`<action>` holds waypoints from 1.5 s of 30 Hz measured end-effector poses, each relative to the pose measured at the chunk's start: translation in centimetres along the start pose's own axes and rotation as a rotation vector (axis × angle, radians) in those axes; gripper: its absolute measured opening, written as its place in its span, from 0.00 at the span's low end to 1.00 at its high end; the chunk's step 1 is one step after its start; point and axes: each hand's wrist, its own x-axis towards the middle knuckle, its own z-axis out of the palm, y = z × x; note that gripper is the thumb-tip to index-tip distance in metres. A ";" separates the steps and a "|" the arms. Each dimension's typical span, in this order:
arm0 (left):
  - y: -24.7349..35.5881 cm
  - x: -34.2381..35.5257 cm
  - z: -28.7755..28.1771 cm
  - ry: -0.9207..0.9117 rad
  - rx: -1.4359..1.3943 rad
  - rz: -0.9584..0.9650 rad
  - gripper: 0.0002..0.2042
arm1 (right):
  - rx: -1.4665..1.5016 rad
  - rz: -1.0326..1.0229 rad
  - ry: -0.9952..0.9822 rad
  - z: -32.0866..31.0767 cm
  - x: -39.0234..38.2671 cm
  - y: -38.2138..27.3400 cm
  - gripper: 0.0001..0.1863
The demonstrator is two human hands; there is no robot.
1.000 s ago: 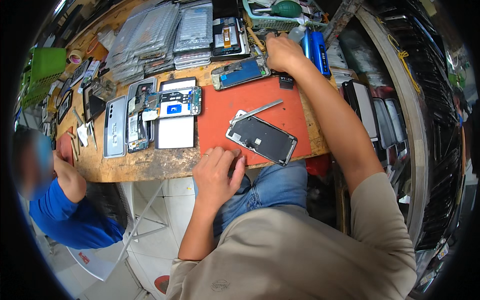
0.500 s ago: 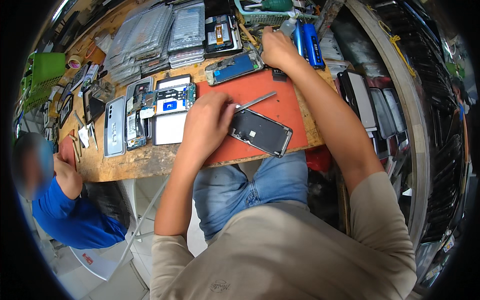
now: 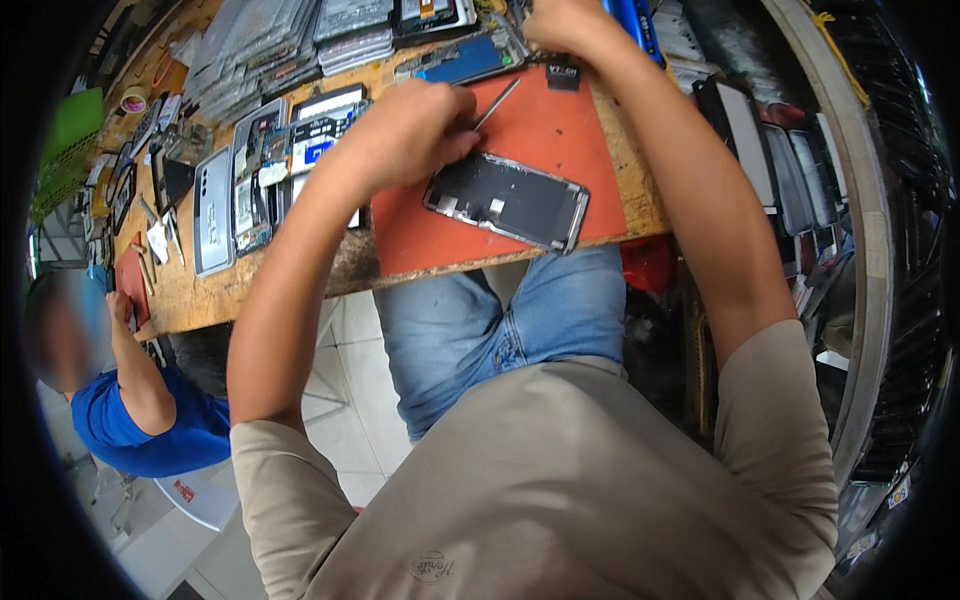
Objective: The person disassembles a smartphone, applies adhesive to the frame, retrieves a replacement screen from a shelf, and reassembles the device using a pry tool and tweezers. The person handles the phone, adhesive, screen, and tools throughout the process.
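From where I stand, the smartphone frame [image 3: 510,203], its black inner panel facing up, lies slantwise on the red mat [image 3: 420,240] near the front edge of the wooden bench [image 3: 215,300]. Take it as the middle of the dial, with twelve away from the seated person.

The left hand [image 3: 415,130] is at ten o'clock, its grip pinching the near end of a slim metal strip [image 3: 497,105], which points up and away at twelve. The right hand [image 3: 560,28] reaches out between twelve and one, just beside the blue-faced phone [image 3: 468,60]; its fingertips are hidden, so I can't tell whether that grip is spread or pressed together.

A blue cylinder [image 3: 635,25] sits at one o'clock. Between nine and ten is an opened phone [image 3: 318,140] with its circuit board showing; a silver back cover [image 3: 213,220] is at nine. A co-worker in a blue shirt [image 3: 165,430] sits at eight.
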 end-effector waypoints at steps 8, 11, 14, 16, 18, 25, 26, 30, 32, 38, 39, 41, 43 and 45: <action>-0.6 0.7 -0.8 -0.068 -0.012 0.048 0.09 | 0.597 0.049 0.079 -5.0 -8.3 2.0 0.29; -0.6 0.5 -0.7 -0.046 -0.018 0.047 0.09 | 0.711 0.017 0.039 -4.9 -13.5 2.0 0.11; -0.6 0.5 -0.8 -0.065 -0.024 0.051 0.08 | 0.432 -0.074 -0.041 -5.8 -16.4 2.5 0.11; -0.4 0.6 -0.9 -0.068 0.026 0.088 0.08 | 0.315 -0.105 -0.063 -6.2 -17.0 2.6 0.11; -0.2 0.7 -0.9 -0.065 0.043 0.103 0.08 | 0.055 -0.183 -0.077 -6.4 -17.1 1.9 0.11; -0.1 0.5 -0.4 -0.009 0.023 0.090 0.08 | 0.114 -0.257 -0.120 -8.3 -17.5 -3.9 0.10; 0.0 0.5 -0.3 0.003 0.026 0.094 0.08 | 0.164 -0.220 -0.204 -7.7 -17.7 -5.0 0.11; 0.0 0.8 -0.4 -0.038 0.031 0.085 0.08 | 0.294 -0.242 -0.289 -4.1 -17.5 -7.4 0.11; -0.1 0.9 -0.6 -0.049 0.036 0.092 0.08 | 0.358 -0.185 -0.327 -2.4 -16.9 -7.6 0.12; -0.3 0.8 -0.7 -0.050 0.014 0.102 0.08 | 0.489 -0.149 -0.266 -1.0 -16.6 -7.8 0.12; -0.4 0.8 -0.7 -0.060 0.012 0.101 0.08 | 0.492 -0.135 -0.261 -1.0 -16.7 -8.0 0.12; -0.5 0.8 -0.7 -0.093 -0.002 0.090 0.09 | 0.497 -0.105 -0.256 -0.9 -16.8 -8.2 0.12; -0.9 0.9 -0.8 -0.077 -0.018 0.105 0.09 | 0.541 -0.124 -0.225 -0.7 -16.8 -8.5 0.12; -1.2 0.6 -0.6 -0.039 -0.054 0.135 0.09 | 0.557 -0.124 -0.221 -0.6 -16.8 -8.6 0.12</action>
